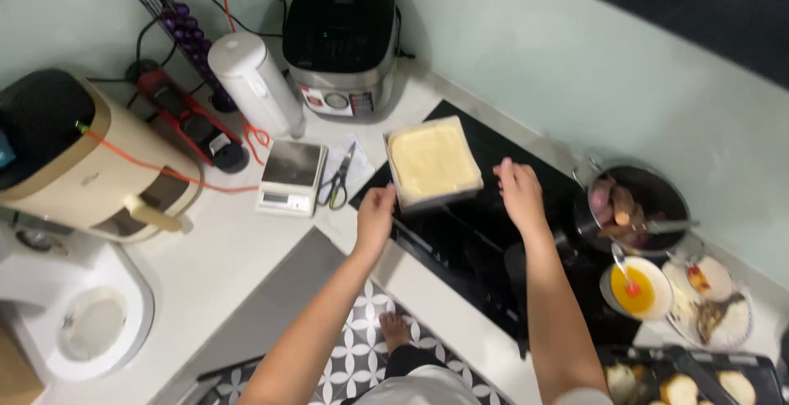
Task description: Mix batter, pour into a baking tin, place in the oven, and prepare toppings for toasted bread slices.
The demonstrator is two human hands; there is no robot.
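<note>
A square tin [433, 163] of pale batter sits on the black cooktop [468, 249] between the two hands. The left hand [376, 218] grips its near left corner. The right hand [519, 192], fingers loosely open, rests just beside its right edge; I cannot tell if it touches.

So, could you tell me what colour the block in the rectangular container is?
Pale yellow block, clearest in the head view.

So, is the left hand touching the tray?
Touching: the head view shows the left hand gripping the near left corner of the tray.
</note>
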